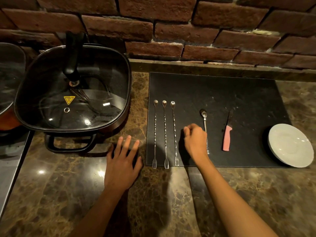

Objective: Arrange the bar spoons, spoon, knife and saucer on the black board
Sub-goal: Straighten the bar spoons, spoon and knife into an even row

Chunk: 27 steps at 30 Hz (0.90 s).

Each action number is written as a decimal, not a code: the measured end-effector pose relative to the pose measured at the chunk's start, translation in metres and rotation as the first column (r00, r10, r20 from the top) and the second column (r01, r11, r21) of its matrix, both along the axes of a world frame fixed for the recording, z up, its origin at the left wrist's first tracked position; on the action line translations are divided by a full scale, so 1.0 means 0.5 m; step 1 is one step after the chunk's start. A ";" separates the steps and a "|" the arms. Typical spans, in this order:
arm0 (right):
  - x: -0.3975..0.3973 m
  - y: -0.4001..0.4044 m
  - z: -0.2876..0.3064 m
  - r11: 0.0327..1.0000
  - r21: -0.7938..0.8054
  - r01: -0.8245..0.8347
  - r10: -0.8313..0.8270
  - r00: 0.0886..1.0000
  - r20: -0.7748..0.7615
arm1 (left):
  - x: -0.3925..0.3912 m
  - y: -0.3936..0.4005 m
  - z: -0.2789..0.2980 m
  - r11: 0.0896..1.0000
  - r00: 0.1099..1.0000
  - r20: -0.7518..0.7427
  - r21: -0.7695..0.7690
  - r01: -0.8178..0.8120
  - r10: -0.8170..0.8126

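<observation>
Steel spoon [204,119] bowl toward wall; right hand [195,142] fingers curled over handle, grip unclear; left hand [122,161] splayed.

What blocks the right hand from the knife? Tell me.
Only the spoon. It lies on the board between the right hand and the knife, its handle partly under the hand. The board between spoon and knife is bare.

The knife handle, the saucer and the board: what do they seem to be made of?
Knife handle: likely matte pink plastic, with even colour and no shine. Saucer: probably glazed white ceramic, with small bright reflections on it. Board: looks like black leather or imitation leather, with a stitched seam along its edge; which one is unclear.
</observation>
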State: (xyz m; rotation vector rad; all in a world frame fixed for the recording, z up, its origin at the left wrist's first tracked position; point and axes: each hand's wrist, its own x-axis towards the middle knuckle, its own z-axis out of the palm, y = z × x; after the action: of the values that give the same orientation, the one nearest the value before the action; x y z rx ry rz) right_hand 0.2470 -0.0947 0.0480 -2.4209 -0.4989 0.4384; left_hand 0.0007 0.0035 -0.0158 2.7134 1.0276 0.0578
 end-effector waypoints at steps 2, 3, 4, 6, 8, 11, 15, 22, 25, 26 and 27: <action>0.007 -0.027 -0.003 0.999 -0.024 0.032 -0.032 0.999 -0.028 | -0.013 0.009 -0.007 1.000 1.000 -0.018 -0.025 0.012 -0.013; 0.012 -0.042 -0.004 0.998 -0.037 0.042 -0.043 0.998 -0.039 | -0.014 0.013 -0.009 0.999 1.000 -0.011 -0.033 -0.001 0.001; 0.018 -0.052 -0.002 0.998 -0.042 0.049 -0.051 0.998 -0.041 | -0.016 0.019 -0.014 0.998 1.000 -0.004 -0.055 -0.027 0.027; 0.076 -0.129 0.029 0.992 0.004 0.123 -0.123 0.991 -0.046 | 0.034 -0.036 0.021 0.998 0.996 0.083 -0.048 -0.031 0.035; 0.132 -0.194 0.053 0.988 0.009 0.154 -0.154 0.988 -0.032 | 0.100 -0.114 0.053 0.999 0.968 0.248 0.005 0.038 -0.038; 0.135 -0.179 0.051 0.991 -0.034 0.128 -0.130 0.989 -0.068 | 0.157 -0.214 0.060 0.958 0.889 0.359 0.073 0.276 -0.284; 0.117 -0.150 0.039 0.998 -0.020 0.058 -0.060 0.992 -0.111 | 0.228 -0.328 0.056 0.852 0.838 0.179 0.001 0.524 -0.516; 0.138 -0.126 0.017 0.986 -0.147 -0.080 0.080 0.997 -0.005 | 0.264 -0.365 0.028 0.807 0.805 -0.051 -0.060 0.588 -0.591; 0.140 -0.113 0.008 0.964 -0.243 -0.107 0.124 0.991 0.052 | 0.266 -0.368 0.022 0.811 0.811 -0.033 -0.060 0.582 -0.584; 0.140 -0.109 0.008 0.961 -0.256 -0.109 0.125 0.991 0.047 | 0.266 -0.368 0.023 0.809 0.809 -0.033 -0.065 0.585 -0.587; 0.141 -0.105 0.008 0.957 -0.269 -0.111 0.127 0.991 0.043 | 0.267 -0.368 0.022 0.809 0.810 -0.028 -0.069 0.583 -0.586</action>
State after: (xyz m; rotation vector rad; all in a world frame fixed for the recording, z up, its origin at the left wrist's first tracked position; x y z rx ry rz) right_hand 0.3174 -0.1472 0.0521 -2.6776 -0.6513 0.5147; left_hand 0.1340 -0.1803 -0.0046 2.8578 0.1511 -0.1446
